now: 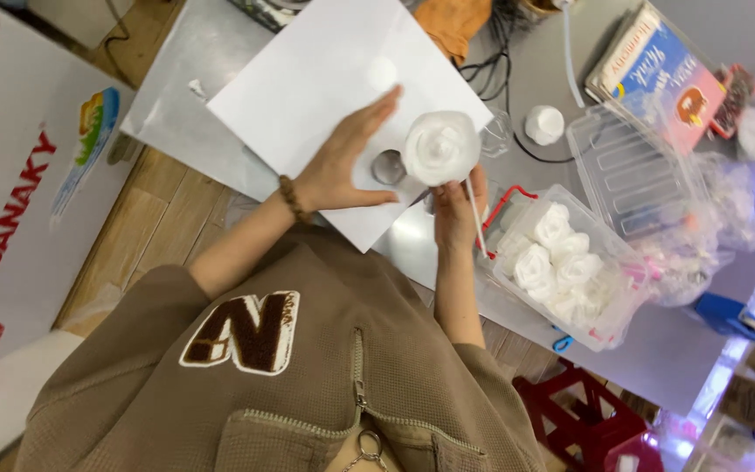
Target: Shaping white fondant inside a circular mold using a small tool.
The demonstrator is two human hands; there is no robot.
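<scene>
Head view, right hand [454, 214] holding white flower [439, 147] upright, stick [476, 218] pointing bodyward

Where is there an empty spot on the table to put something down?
Bare room: the white paper beyond the left hand, and the grey sheet beside it. It is crowded around the clear box of white flowers near the right hand.

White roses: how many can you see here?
About 5: one rose held on a stick by the right hand, and roughly four in the clear box; more may be hidden underneath.
</scene>
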